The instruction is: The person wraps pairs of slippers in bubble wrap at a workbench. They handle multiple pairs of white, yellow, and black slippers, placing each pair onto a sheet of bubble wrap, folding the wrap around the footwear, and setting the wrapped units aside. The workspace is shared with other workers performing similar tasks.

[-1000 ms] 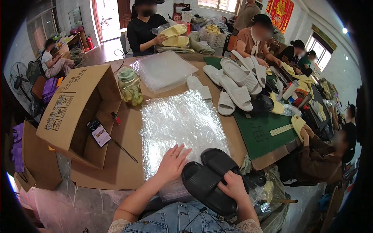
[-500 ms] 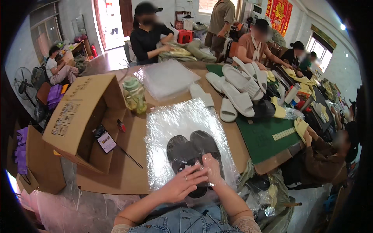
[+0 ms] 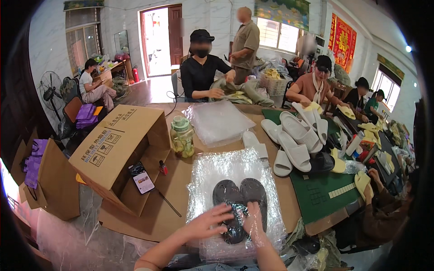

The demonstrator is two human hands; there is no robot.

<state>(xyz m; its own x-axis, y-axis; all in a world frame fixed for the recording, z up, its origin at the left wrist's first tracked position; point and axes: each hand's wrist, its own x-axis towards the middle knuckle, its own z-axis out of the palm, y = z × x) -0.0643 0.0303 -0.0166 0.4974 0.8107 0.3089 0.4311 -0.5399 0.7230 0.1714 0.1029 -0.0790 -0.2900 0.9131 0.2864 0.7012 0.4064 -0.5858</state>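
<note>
A pair of dark grey slide slippers [image 3: 239,194] lies on a stack of clear plastic bags [image 3: 203,176] at the table's near edge, with shiny film over them. My left hand [image 3: 205,224] is open, its fingers spread over the lower part of the left slipper. My right hand [image 3: 254,226] is closed on the lower right side of the slippers, with clear film over its fingers and wrist. Glare on the film partly hides the slippers' straps and my right fingertips.
An open cardboard box [image 3: 113,149] on the left holds a phone [image 3: 142,179]. Behind the bags stand a green-lidded jar [image 3: 181,137] and more clear sheets [image 3: 219,122]. Light grey slippers [image 3: 291,151] pile up by a green mat [image 3: 316,198]. Several people work around the tables.
The view has tilted up and shifted left, so the scene sits lower and further right. My left hand has come away from my right hand and spread its fingers.
</note>
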